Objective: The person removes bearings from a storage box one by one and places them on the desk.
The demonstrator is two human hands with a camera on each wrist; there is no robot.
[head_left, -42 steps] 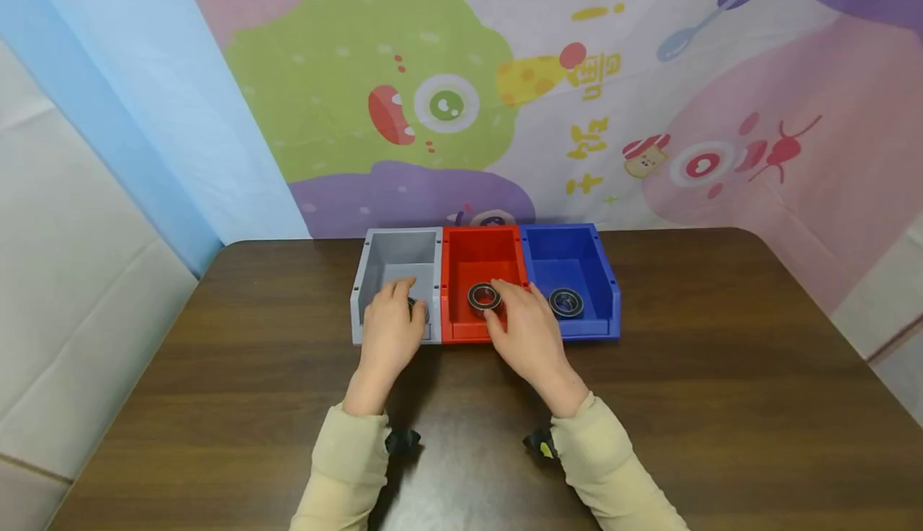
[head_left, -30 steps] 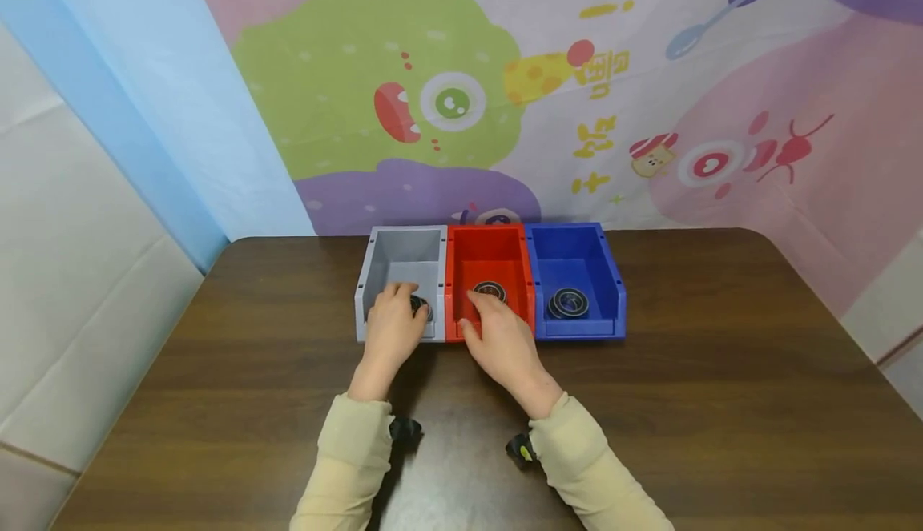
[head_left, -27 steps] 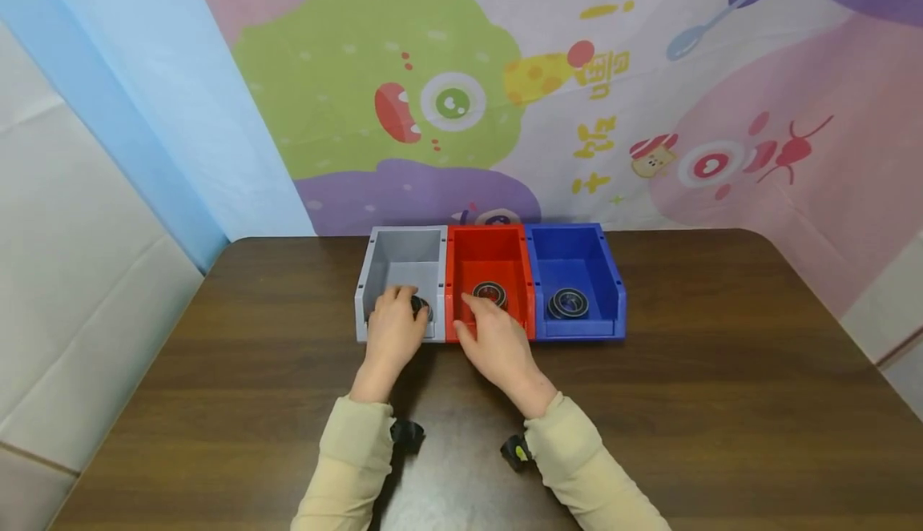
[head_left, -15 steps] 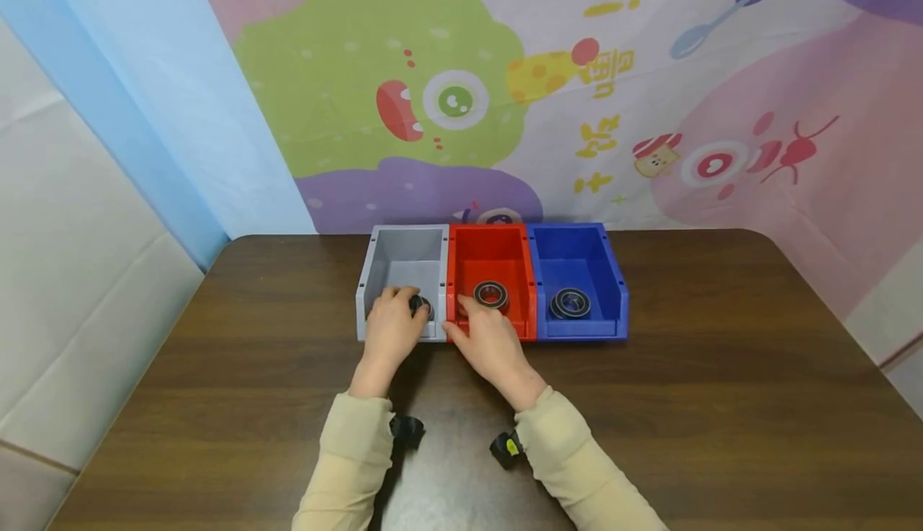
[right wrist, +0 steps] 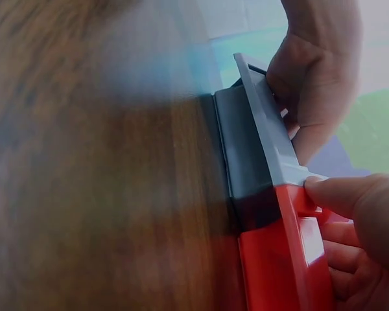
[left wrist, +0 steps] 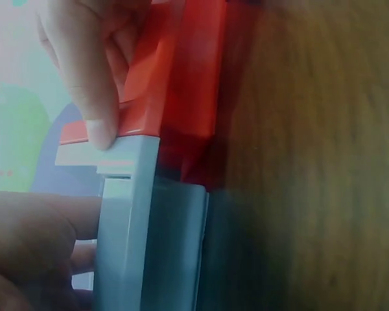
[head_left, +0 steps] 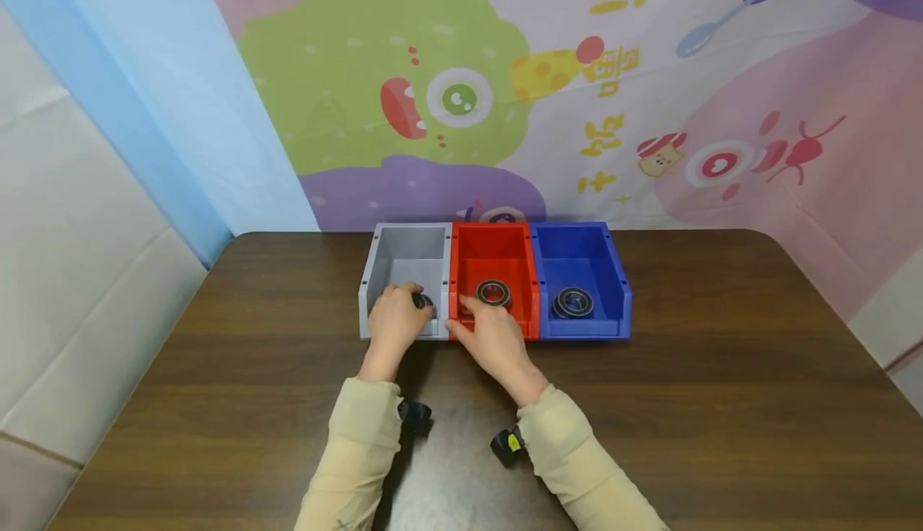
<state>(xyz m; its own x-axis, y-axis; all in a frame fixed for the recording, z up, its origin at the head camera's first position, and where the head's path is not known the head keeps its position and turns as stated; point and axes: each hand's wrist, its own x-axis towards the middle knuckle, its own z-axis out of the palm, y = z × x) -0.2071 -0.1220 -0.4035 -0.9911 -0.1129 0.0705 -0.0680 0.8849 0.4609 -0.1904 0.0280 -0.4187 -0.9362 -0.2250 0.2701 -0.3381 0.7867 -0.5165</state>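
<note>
In the head view, my left hand reaches into the grey bin, its fingers curled round a black-sealed ball bearing partly hidden by the thumb and index finger. My right hand pinches the front of the side wall where the red bin meets the grey one. In the right wrist view its thumb presses on the join and its other fingers are inside the red bin. Another bearing lies in the red bin, just beyond the right fingers.
A blue bin adjoins the red bin on the right, with a bearing near its front. The three bins stand side by side at the back of the brown wooden table, against a cartoon-printed cloth.
My right hand has moved left from the red bin's bearing and right wall to the wall beside the grey bin. My left hand has stayed at the grey bin's bearing.
</note>
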